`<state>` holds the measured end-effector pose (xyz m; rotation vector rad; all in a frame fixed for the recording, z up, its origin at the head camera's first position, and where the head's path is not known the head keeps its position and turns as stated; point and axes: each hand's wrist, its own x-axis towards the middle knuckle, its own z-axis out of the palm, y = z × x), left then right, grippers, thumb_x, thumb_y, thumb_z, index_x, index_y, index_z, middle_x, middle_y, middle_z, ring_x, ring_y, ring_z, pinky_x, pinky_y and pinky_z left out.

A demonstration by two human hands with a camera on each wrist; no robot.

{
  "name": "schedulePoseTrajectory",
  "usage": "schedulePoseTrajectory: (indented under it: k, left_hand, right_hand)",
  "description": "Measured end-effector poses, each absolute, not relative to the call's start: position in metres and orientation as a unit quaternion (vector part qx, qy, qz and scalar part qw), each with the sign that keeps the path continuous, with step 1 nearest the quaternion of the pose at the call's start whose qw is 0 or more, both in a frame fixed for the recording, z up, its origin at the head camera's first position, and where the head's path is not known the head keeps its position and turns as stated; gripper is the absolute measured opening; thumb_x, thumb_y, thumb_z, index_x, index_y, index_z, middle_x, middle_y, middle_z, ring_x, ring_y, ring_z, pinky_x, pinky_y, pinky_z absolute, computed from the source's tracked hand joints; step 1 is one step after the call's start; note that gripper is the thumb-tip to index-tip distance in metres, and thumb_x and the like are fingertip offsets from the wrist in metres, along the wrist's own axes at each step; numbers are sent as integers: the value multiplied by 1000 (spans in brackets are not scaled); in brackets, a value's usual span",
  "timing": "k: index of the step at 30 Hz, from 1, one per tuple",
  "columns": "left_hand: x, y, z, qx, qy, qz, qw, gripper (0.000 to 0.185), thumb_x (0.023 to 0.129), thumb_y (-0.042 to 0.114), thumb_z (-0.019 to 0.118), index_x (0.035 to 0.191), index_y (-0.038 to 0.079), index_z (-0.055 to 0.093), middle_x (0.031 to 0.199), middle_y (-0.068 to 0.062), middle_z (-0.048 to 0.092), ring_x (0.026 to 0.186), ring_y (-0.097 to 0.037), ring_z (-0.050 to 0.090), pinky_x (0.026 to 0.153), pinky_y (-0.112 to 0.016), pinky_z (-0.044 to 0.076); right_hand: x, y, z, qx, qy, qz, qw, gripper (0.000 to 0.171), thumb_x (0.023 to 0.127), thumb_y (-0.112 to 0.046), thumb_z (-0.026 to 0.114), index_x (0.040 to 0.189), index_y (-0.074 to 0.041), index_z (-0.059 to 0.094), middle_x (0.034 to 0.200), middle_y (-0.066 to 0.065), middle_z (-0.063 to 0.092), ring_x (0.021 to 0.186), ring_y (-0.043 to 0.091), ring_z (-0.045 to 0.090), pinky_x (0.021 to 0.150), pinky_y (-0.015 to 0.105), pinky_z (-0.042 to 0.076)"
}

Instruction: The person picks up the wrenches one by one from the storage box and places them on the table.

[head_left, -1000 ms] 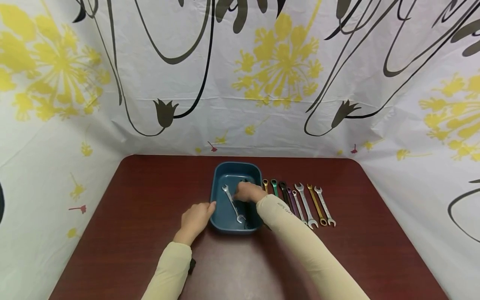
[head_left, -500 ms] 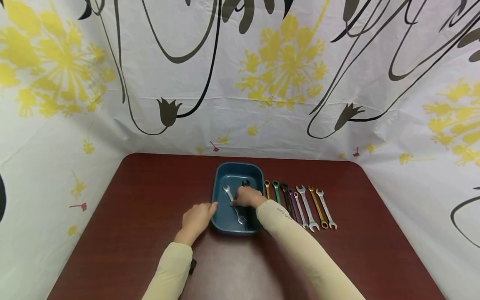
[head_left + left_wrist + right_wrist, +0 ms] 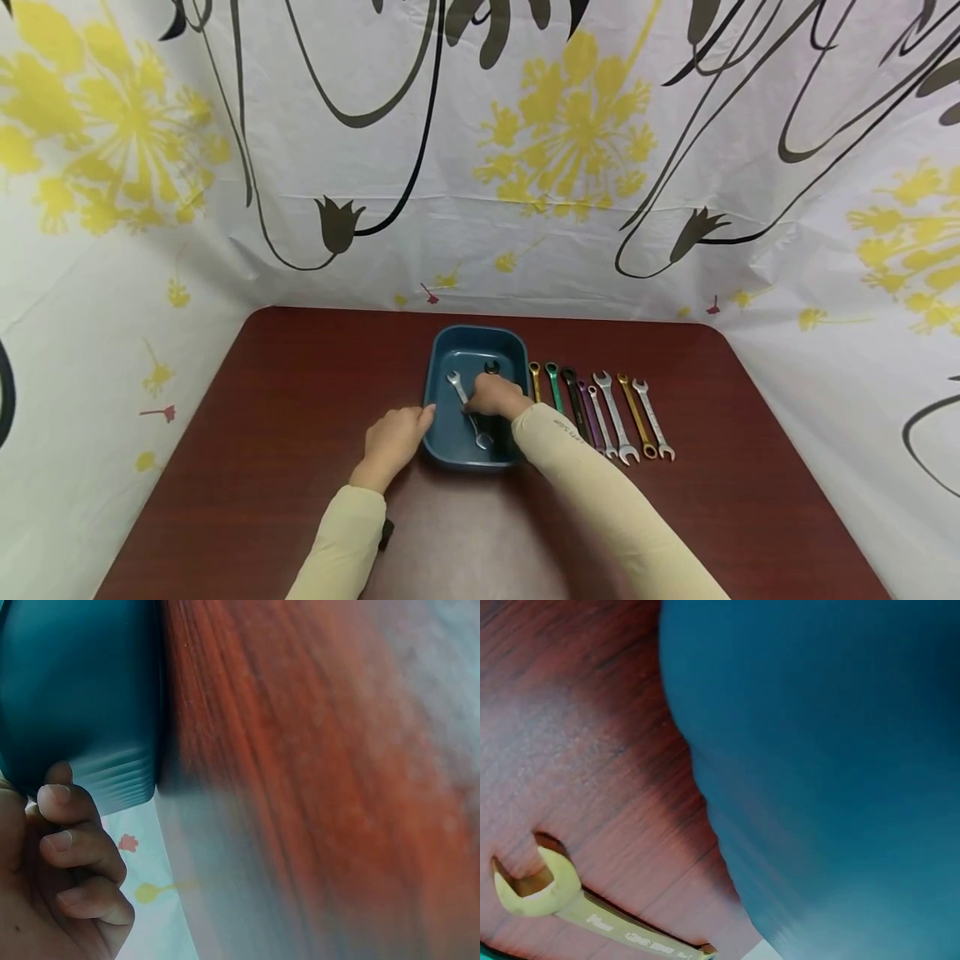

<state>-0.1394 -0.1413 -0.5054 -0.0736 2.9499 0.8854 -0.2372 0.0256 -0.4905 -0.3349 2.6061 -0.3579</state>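
Observation:
My left hand [image 3: 396, 435] grips the left side of a blue tray [image 3: 472, 334], its thumb at the rim. In the left wrist view, the left fingers [image 3: 82, 851] are curled against the tray's outer wall. My right hand [image 3: 497, 394] reaches into the tray from the right. Its fingertips overlap the shank of a silver wrench [image 3: 457, 386] lying at a slant on the tray floor. Just beyond that hand shows the head of a dark wrench [image 3: 492, 367], the rest of it covered. I cannot tell whether the right fingers pinch a wrench, as they are hidden from above.
Right of the tray, several wrenches lie side by side, including a green wrench [image 3: 553, 383], a purple wrench [image 3: 592, 417] and a large silver wrench [image 3: 615, 417]. A gold wrench [image 3: 555, 889] lies closest to the tray. The brown table [image 3: 330, 358] meets a patterned cloth [image 3: 480, 250] behind.
My right hand has moved slightly nearer and left inside the tray, over the silver wrench, uncovering more of the dark wrench's head. The left hand stays at the rim.

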Motion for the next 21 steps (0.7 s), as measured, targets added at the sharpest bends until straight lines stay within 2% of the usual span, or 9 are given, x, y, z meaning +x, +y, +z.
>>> schedulePoseTrajectory:
  k: [10, 21]
  left_hand:
    - [-139, -140, -507, -21, 957, 287, 32, 48, 101, 43, 42, 60, 18, 44, 55, 1, 37, 49, -15, 37, 48, -31, 29]
    - [-140, -140, -507, -28, 958, 285, 28, 48, 101, 42, 43, 60, 18, 44, 55, 0, 38, 50, -16, 40, 50, -32, 30]
  right_hand:
    - [-238, 29, -494, -129, 949, -150, 247, 44, 85, -29, 72, 52, -16, 47, 50, -4, 34, 50, 15, 46, 53, 29, 37]
    - [-242, 30, -493, -141, 940, -164, 262, 44, 85, -26, 72, 52, -16, 45, 50, -5, 33, 47, 14, 44, 51, 28, 36]
